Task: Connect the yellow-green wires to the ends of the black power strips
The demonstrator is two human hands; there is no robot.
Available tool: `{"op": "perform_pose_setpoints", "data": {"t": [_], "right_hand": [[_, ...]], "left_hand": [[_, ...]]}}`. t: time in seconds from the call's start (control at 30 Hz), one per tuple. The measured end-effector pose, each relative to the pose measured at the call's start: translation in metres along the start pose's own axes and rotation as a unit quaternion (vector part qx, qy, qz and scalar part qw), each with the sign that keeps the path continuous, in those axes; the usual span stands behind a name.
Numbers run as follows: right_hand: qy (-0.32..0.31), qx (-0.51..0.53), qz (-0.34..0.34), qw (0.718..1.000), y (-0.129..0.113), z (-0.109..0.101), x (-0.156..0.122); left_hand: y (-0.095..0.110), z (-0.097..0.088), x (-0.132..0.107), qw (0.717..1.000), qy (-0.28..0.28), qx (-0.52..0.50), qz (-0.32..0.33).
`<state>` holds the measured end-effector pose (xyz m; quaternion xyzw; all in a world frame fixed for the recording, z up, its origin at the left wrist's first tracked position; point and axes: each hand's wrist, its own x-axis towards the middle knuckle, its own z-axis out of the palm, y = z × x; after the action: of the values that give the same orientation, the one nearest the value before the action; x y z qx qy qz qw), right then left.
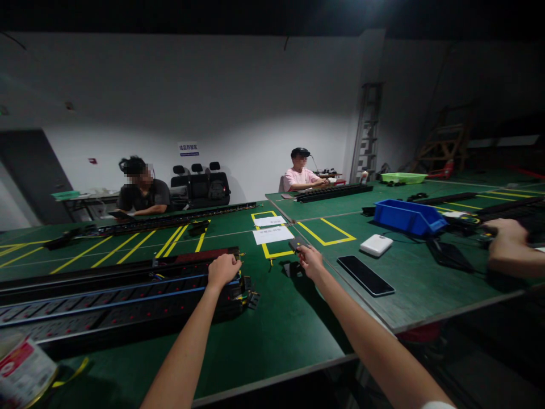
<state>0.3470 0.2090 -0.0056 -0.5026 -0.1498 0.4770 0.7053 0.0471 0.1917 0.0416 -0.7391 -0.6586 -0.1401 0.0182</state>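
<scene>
in the head view, the left hand (223,270) is at the right end of the long black bars (140,304), on the left of the green table (272,341). its fingers are curled, but i cannot tell if they grip. the right hand (310,261) pinches a small black piece (294,244) near the white paper (272,236). a phone (366,276) lies to the right.

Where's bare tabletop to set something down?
Bare green table shows between the left forearm and right forearm, and inside the yellow outline left of the white box. Crowded: left, where long black strips lie; right, around the blue bin.
</scene>
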Motion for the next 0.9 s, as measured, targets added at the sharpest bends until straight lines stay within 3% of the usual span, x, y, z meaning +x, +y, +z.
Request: {"op": "perform_pose_setpoints", "data": {"t": [0.9], "right_hand": [[0.056, 0.001, 0.033, 0.998, -0.0033, 0.0015, -0.0038]], "left_hand": [[0.0009, -0.0019, -0.002, 1.0, 0.006, -0.005, 0.005]]}}
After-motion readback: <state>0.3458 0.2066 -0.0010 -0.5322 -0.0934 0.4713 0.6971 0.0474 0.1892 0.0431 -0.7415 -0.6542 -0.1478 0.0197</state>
